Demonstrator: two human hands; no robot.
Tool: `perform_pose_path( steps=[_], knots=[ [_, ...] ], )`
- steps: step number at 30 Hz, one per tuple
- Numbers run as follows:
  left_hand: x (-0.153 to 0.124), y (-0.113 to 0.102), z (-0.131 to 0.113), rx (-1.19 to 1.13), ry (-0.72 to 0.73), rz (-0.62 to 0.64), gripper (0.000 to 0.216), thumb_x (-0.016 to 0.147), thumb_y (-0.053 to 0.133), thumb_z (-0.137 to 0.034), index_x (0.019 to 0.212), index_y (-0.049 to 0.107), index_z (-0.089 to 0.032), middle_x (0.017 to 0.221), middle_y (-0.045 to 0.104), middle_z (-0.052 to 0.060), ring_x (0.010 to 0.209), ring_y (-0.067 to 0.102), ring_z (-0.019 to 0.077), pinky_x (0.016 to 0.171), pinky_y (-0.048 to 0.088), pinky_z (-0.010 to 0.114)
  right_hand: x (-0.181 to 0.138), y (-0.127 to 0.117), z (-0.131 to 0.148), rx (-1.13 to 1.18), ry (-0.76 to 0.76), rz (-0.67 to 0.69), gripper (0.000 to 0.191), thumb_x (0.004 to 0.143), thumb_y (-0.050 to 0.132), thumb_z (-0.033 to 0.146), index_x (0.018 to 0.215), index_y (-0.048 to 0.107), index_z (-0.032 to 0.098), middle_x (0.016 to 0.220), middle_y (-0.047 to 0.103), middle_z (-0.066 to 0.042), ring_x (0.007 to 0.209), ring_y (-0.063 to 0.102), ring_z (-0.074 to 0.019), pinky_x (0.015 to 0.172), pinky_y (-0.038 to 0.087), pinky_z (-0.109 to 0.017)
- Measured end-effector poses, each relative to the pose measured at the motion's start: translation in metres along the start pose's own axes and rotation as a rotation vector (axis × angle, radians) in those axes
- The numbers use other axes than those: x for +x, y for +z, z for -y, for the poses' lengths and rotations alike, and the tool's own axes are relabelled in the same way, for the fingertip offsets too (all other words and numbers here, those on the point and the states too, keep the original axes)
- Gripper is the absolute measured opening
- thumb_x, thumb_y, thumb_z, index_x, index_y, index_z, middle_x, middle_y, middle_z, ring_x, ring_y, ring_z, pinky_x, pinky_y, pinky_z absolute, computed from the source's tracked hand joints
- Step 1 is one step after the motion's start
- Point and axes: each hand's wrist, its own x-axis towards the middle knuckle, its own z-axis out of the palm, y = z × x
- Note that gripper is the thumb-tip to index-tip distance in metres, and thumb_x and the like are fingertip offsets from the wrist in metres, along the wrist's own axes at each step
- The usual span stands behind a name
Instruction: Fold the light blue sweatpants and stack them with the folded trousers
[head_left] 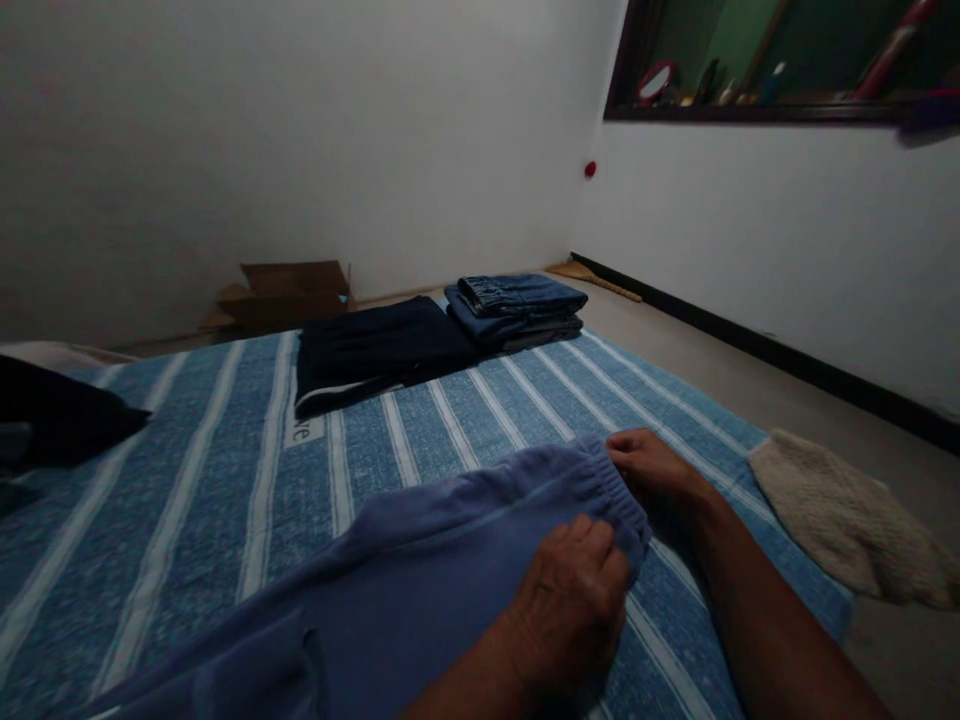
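Blue trousers (442, 560), one pair: laid on the striped cover (202, 510), beneath and left of your grips. Your right grip (626, 460): closed, pinching the far corner of the gathered band (616, 492). Your left grip (577, 590): fingers curled on the fabric, tips hidden; hold cannot be told. Beyond both: dark folded garment (386, 350), folded jeans (521, 300).

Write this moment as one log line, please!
left hand: on periwinkle cloth pants; right hand: at gathered waistband; beyond: dark blue folded garments; beneath: blue striped fabric cover
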Motion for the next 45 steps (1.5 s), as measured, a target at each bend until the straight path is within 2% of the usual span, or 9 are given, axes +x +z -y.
perform_pose_path(
  steps=[2,4,9,15,18,22,31,40,45],
  knots=[
    [0.000,-0.001,0.000,0.013,0.001,-0.001,0.006,0.078,0.048,-0.013,0.078,0.053,-0.017,0.083,0.057,0.005,0.075,0.051,0.0196,0.063,0.044,0.033,-0.001,0.000,0.003,0.053,-0.057,-0.088,0.037,0.070,0.065,0.046,0.055,0.045,0.020,0.040,0.046,0.005,0.031,0.041,-0.0079,0.033,0.026,-0.020],
    [0.000,-0.001,-0.001,0.029,0.005,0.004,0.005,0.077,0.050,-0.014,0.078,0.054,-0.017,0.083,0.057,0.006,0.075,0.051,0.0195,0.062,0.043,0.033,-0.004,0.000,0.006,0.081,-0.118,-0.114,0.039,0.073,0.063,0.051,0.056,0.046,0.020,0.041,0.046,0.005,0.031,0.041,-0.0084,0.033,0.027,-0.021],
    [0.001,0.000,0.000,0.020,0.008,0.043,0.004,0.075,0.055,-0.019,0.078,0.055,-0.016,0.084,0.057,0.006,0.075,0.052,0.0199,0.062,0.042,0.033,-0.009,-0.004,0.008,0.074,-0.132,0.006,0.042,0.074,0.063,0.055,0.057,0.049,0.019,0.041,0.047,0.005,0.033,0.041,-0.0090,0.035,0.029,-0.023],
    [0.000,0.002,0.002,-0.056,-0.002,0.045,0.007,0.079,0.053,-0.024,0.080,0.056,-0.017,0.085,0.057,0.008,0.078,0.053,0.0220,0.063,0.043,0.036,-0.010,-0.004,0.004,0.108,-0.057,0.148,0.037,0.062,0.078,0.045,0.062,0.053,0.017,0.047,0.049,0.005,0.040,0.044,-0.0084,0.040,0.030,-0.023],
    [0.001,0.001,0.002,-0.076,-0.001,0.026,0.007,0.079,0.054,-0.024,0.078,0.057,-0.017,0.085,0.057,0.008,0.078,0.054,0.0227,0.064,0.045,0.037,-0.010,-0.004,0.003,0.157,-0.051,0.149,0.035,0.060,0.080,0.041,0.064,0.056,0.016,0.049,0.051,0.004,0.041,0.045,-0.0081,0.041,0.030,-0.023],
    [0.002,0.000,0.002,-0.071,-0.005,-0.001,0.007,0.078,0.054,-0.023,0.076,0.056,-0.017,0.083,0.057,0.008,0.076,0.054,0.0226,0.061,0.047,0.037,-0.010,-0.006,0.003,0.132,-0.097,0.134,0.034,0.063,0.078,0.040,0.062,0.054,0.017,0.044,0.047,0.006,0.037,0.041,-0.0069,0.038,0.027,-0.021],
    [0.002,-0.008,-0.001,-0.130,0.065,-0.107,0.016,0.083,0.045,-0.019,0.070,0.054,-0.016,0.081,0.060,0.006,0.070,0.055,0.0171,0.061,0.051,0.033,-0.017,-0.008,0.006,0.123,-0.109,0.135,0.038,0.065,0.076,0.045,0.057,0.050,0.018,0.043,0.045,0.006,0.037,0.039,-0.0065,0.037,0.029,-0.021],
    [0.001,0.001,-0.001,-0.025,0.061,0.077,0.019,0.082,0.048,-0.027,0.070,0.058,-0.016,0.083,0.060,0.006,0.069,0.055,0.0163,0.060,0.050,0.032,-0.015,-0.008,0.000,-0.014,-0.027,0.156,0.039,0.067,0.074,0.049,0.060,0.051,0.018,0.046,0.043,0.005,0.038,0.039,-0.0077,0.037,0.031,-0.022],
    [0.003,0.002,0.001,-0.006,0.052,0.134,0.019,0.084,0.047,-0.027,0.073,0.059,-0.016,0.084,0.061,0.007,0.069,0.055,0.0160,0.060,0.048,0.029,-0.014,-0.008,-0.004,-0.008,-0.013,0.134,0.038,0.067,0.075,0.048,0.063,0.055,0.017,0.050,0.045,0.004,0.041,0.040,-0.0078,0.039,0.032,-0.022]
  ],
)
